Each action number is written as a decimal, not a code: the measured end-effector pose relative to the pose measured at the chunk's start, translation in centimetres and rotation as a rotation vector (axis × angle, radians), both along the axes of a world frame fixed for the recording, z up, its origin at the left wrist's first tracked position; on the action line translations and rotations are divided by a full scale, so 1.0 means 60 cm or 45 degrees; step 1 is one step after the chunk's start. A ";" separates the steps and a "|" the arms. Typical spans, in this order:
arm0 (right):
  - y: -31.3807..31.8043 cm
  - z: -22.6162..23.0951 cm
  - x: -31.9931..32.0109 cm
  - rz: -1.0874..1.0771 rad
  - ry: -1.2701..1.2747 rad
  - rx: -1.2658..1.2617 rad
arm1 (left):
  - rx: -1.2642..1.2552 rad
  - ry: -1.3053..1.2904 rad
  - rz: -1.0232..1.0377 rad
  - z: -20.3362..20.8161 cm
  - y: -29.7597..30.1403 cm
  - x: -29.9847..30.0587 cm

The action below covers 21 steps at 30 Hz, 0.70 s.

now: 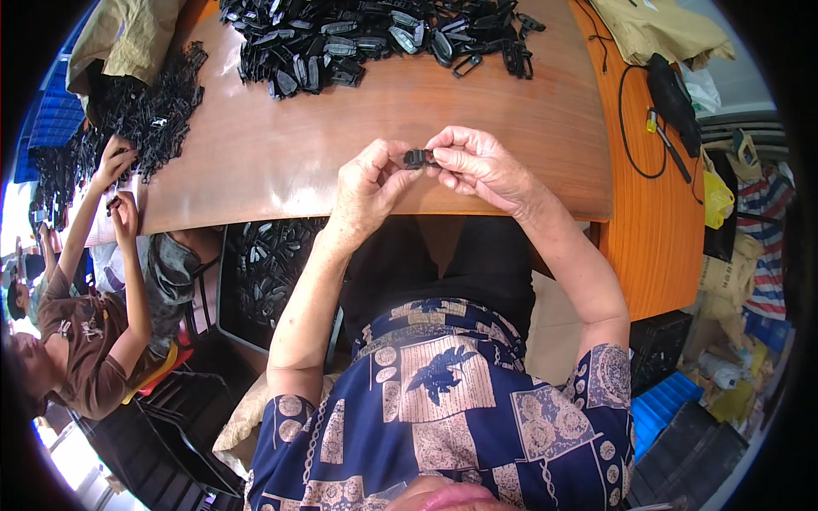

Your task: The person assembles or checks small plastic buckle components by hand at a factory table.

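Observation:
A small black plastic piece (416,159), like a buckle or clip, is held above the near part of the brown table (281,162). My left hand (368,186) pinches its left end between thumb and fingers. The fingers of my right hand (487,170) close on its right end, hiding part of it. A large heap of similar black plastic parts (341,43), some with grey oval faces, lies on the table's far side.
At left, another person's hand (125,213) holds a small black part beside a second dark pile (162,111). A black crate (264,272) of parts stands left of my legs. On the orange side table (652,230) lie a looped cable and a black-handled tool (673,153).

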State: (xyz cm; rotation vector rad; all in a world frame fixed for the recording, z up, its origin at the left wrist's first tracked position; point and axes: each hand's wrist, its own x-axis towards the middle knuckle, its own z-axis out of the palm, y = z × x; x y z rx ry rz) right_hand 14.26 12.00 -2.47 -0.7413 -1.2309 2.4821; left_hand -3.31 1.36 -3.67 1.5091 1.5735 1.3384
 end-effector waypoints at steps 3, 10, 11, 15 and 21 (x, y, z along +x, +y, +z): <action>-0.004 0.009 -0.004 0.023 -0.058 0.075 | 0.007 0.066 0.022 0.002 -0.008 -0.004; -0.012 0.042 -0.013 0.201 -0.333 0.277 | 0.168 0.403 -0.020 0.029 -0.035 -0.012; -0.014 0.042 -0.014 0.206 -0.335 0.277 | 0.213 0.484 -0.041 0.031 -0.039 -0.014; -0.025 0.036 -0.019 0.341 -0.295 0.137 | 0.200 0.469 -0.058 0.039 -0.061 -0.011; -0.052 0.017 -0.032 0.437 -0.112 -0.196 | -0.120 0.006 0.014 0.040 -0.101 -0.008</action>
